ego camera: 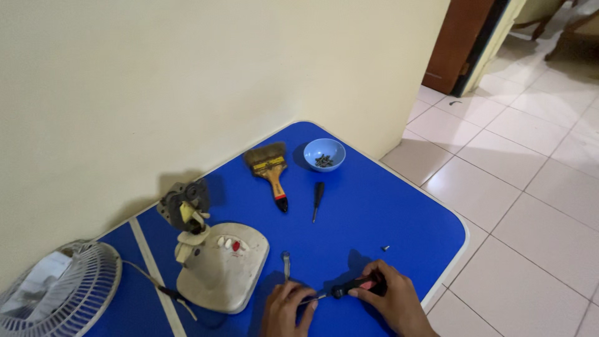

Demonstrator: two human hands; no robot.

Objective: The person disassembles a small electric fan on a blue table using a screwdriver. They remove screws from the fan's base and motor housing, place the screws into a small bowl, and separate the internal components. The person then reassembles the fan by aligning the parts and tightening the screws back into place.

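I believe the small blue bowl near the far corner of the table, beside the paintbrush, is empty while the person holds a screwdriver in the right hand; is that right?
Not quite: the blue bowl is not empty; the head view shows a small heap of dark screws in it. The rest holds: it sits beside the paintbrush, and the right hand holds a screwdriver.

We see only our two hands at the bottom edge of the view, the left hand [288, 307] and the right hand [393, 301], both bare. We wear no gloves, rings or watch on the parts that show. No sleeve reaches our wrists; the forearms are cut off by the frame, so we cannot tell what we wear above.
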